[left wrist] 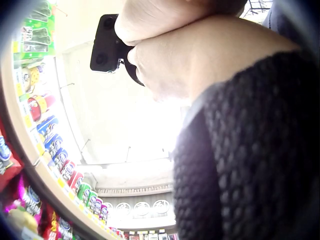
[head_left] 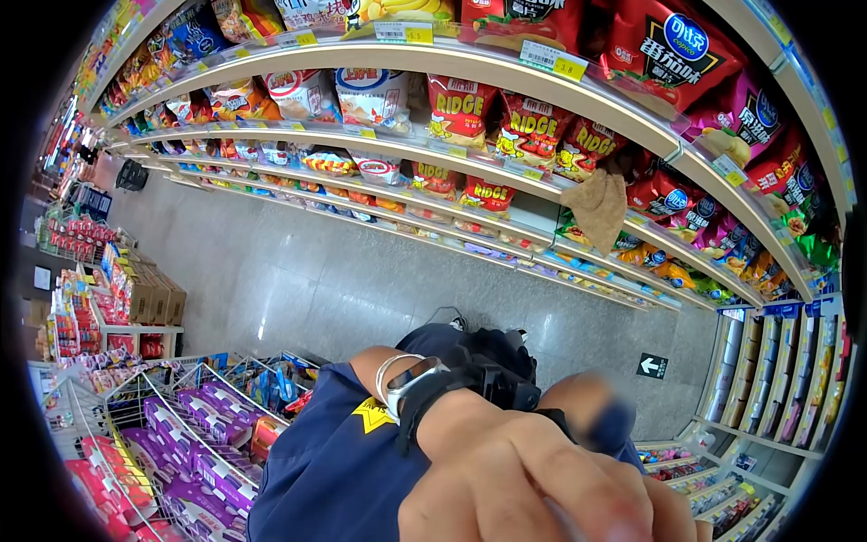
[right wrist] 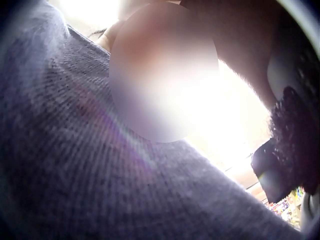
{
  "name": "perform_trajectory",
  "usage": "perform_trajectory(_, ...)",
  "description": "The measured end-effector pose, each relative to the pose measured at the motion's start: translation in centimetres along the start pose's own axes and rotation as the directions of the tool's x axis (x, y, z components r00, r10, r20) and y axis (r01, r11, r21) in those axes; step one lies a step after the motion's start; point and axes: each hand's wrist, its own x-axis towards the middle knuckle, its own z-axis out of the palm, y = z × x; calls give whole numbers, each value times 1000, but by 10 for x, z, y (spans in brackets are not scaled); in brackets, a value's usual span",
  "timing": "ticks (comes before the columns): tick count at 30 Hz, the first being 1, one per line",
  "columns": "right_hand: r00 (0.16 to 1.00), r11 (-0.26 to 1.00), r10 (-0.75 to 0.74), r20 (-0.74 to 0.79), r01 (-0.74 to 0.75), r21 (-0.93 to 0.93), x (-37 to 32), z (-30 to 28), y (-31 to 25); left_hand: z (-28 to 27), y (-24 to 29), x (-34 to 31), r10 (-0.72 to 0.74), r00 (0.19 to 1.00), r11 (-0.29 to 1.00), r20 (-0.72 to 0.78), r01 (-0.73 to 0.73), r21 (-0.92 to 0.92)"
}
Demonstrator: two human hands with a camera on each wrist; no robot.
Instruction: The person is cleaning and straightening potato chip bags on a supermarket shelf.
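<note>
Our hands are up near our head. Our left hand (head_left: 515,479) fills the bottom of the head view, and the left wrist view shows its fingers curled round a small black two-lens device (left wrist: 104,44). Our right hand is hidden, so we cannot tell its state. Red crisp bags (head_left: 531,126) line a curved white shelf (head_left: 506,68) over the grey tiled floor (head_left: 298,280).
</note>
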Motion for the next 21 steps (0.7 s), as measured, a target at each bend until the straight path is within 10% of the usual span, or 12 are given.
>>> perform_trajectory(4, 984, 993, 50, -169, -67, -97, -5, 16, -7, 2, 13, 5, -496, 867, 687, 36, 418, -594)
perform_trajectory(8, 969, 982, 76, -237, -113, -149, -9, 24, -14, 4, 18, 10, -700, 705, 369, 114, 494, -788)
perform_trajectory(16, 966, 975, 107, -236, -148, -167, -6, 24, -12, 8, 14, 22, -795, 607, 333, 16, 457, -825)
perform_trajectory(18, 966, 975, 105, -235, -146, -166, -9, 23, -12, 9, 11, 25, -618, 769, 632, -163, 363, -685)
perform_trajectory(20, 966, 975, 98, -239, -142, -171, -12, 23, -14, 3, 1, 22, 21, 980, 983, -196, -56, -174)
perform_trajectory(21, 966, 976, 97, -238, -139, -167, -14, 24, -14, -1, -4, 21, 335, 940, 940, -69, -329, 88)
